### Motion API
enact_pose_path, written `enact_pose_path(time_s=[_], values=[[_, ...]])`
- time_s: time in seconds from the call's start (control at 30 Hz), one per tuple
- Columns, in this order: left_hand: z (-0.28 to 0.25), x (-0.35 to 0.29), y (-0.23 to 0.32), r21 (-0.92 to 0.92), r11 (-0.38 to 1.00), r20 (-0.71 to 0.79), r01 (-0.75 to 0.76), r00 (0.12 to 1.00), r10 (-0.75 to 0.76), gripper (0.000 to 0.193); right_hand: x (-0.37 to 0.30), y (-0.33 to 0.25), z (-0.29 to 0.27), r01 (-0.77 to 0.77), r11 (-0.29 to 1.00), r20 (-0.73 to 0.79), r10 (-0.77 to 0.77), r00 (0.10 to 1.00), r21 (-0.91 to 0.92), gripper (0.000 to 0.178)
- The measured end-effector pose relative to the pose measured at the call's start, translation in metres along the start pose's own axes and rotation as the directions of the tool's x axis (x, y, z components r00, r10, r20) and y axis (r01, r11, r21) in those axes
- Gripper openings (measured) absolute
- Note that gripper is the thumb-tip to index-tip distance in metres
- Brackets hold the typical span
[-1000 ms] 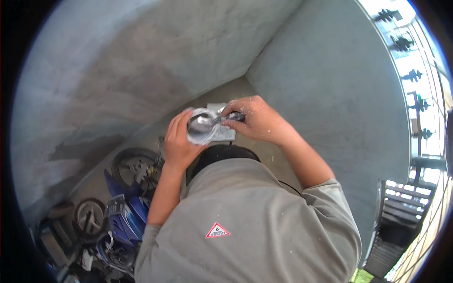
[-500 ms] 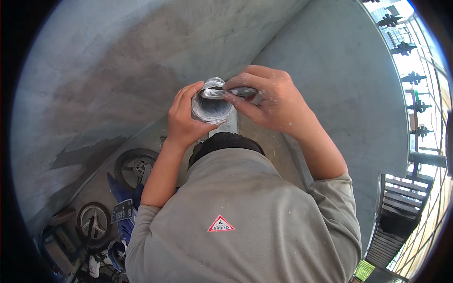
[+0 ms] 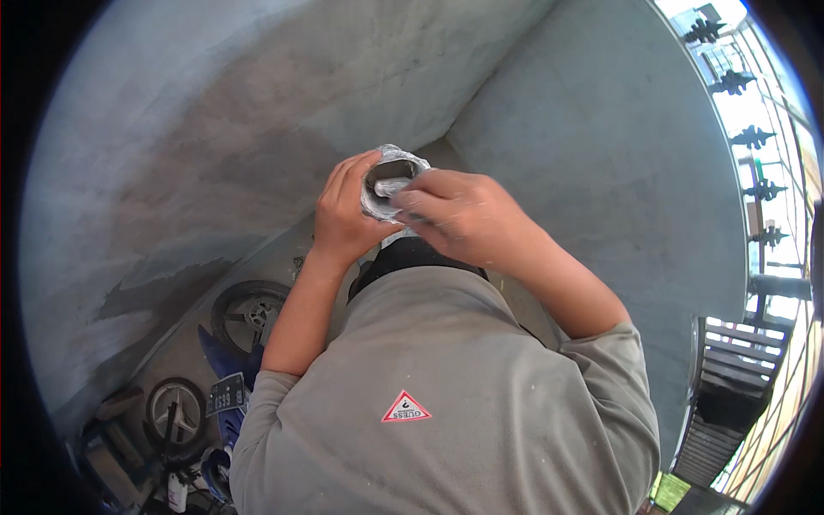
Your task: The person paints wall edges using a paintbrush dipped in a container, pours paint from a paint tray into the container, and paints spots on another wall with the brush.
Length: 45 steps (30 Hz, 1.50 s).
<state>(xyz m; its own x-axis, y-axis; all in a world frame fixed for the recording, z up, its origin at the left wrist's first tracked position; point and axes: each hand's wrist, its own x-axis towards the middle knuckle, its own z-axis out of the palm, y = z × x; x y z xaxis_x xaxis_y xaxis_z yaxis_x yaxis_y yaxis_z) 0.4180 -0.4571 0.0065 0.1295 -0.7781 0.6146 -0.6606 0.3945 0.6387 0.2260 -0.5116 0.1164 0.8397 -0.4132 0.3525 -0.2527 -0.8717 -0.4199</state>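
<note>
My left hand (image 3: 344, 206) is wrapped round the left side of a round, open-topped tub (image 3: 394, 154), its rim crusted with white-grey paste. The mouth of the tub faces up toward me. In my right hand (image 3: 463, 213) is a small putty knife with a dark handle, its paste-coated blade (image 3: 390, 186) inside the tub's mouth. The right fingers are blurred and hide most of the handle. How much paste lies inside the tub cannot be made out.
Grey plastered walls (image 3: 601, 154) meet in a corner ahead. Lower left, a blue motorbike part with a plate (image 3: 227, 393) and spoked wheels (image 3: 251, 316) stand near the wall. A spiked metal fence (image 3: 752, 137) and a slatted rack (image 3: 734, 378) are at the right.
My right hand has moved down and left, carrying the blade from the tub's upper rim further into its mouth. The tub has tilted slightly and shifted a little right with my left hand.
</note>
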Motion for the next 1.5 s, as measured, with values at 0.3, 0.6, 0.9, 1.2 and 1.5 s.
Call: enact_pose_path(time_s=[0.3,0.6,0.9,1.2,1.5], values=[[0.044,0.022,-0.001,0.117,0.967,0.019,0.225,0.973,-0.228,0.090,-0.028,0.081,-0.025,-0.392,0.769,-0.172,0.535,0.828,0.505,0.015],[0.146,0.058,-0.028,0.364,0.851,0.110,0.379,0.890,-0.443,0.092,-0.066,0.258,-0.060,-0.786,0.378,0.586,0.526,0.617,0.489,0.027],[0.200,0.009,-0.119,0.424,0.567,-0.021,0.707,0.633,-0.774,0.093,-0.175,0.423,-0.017,-0.631,-0.305,0.620,0.693,0.366,0.713,0.046],[0.178,-0.030,-0.118,0.645,0.331,-0.179,0.689,0.558,-0.811,0.096,-0.161,0.621,0.207,-0.349,-0.451,0.478,0.878,-0.010,0.822,0.043],[0.166,-0.035,-0.114,0.567,0.295,-0.207,0.769,0.480,-0.853,0.094,-0.150,0.732,0.356,-0.612,-0.075,0.072,0.997,-0.030,0.787,0.044]])
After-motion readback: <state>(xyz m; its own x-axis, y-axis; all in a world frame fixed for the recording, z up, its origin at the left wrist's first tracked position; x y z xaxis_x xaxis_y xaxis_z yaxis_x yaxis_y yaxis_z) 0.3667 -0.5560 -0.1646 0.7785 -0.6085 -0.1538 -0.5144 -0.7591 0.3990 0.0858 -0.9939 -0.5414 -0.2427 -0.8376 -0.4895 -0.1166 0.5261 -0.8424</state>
